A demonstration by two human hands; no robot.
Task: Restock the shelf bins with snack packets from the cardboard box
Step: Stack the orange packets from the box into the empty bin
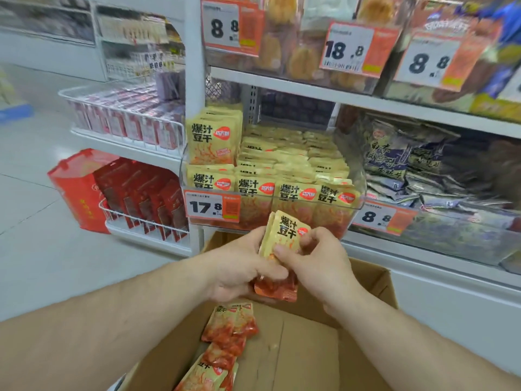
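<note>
Nearest to me, the open cardboard box point(304, 348) sits low in view with a few yellow-and-red snack packets point(229, 324) lying loose along its left side, some overlapping each other. Above the box I see both hands meeting on a small stack of the same packets point(284, 235). My left hand point(239, 266) cups the stack from below and the left, fingers curled round it and thumb laid across its front. My right hand point(318, 263) pinches the stack from the right, thumb pressed on the front face and fingers bent over the upper right edge. The stack stands nearly upright, tilted slightly right, its top just below the front of the bin.

Behind the hands, the clear plastic shelf bin point(358, 190) is already packed with rows of matching yellow packets, and one taller pile stands at its left end. A price tag reading 17.8 point(210, 206) hangs on its front left. To the right, a neighbouring bin holds dark purple-grey packets point(400, 162). To the left, wire baskets point(121, 131) carry red packaged goods, and a red bag point(76, 190) stands on the floor. Higher up, tags read 8.8 and 18.8 point(348, 49).
</note>
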